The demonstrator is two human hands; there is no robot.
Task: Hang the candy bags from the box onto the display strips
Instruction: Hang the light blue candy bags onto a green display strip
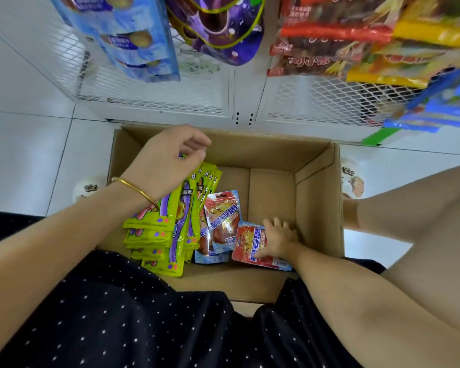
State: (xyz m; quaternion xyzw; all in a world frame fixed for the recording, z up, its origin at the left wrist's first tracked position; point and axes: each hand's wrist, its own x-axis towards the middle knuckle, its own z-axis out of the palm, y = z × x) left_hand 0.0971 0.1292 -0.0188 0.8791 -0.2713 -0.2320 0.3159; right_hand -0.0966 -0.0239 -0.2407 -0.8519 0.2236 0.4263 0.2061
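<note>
Sitting on the white tiled floor, a cardboard box held the candy bags: a stack of green bags along its left wall and red-and-blue bags at the near middle. The right hand lay low inside by the near right corner, fingers curled on one red bag. The left hand, a gold bangle on its wrist, gripped the green stack's top. Beyond, more snack bags hung on a white mesh rack.
</note>
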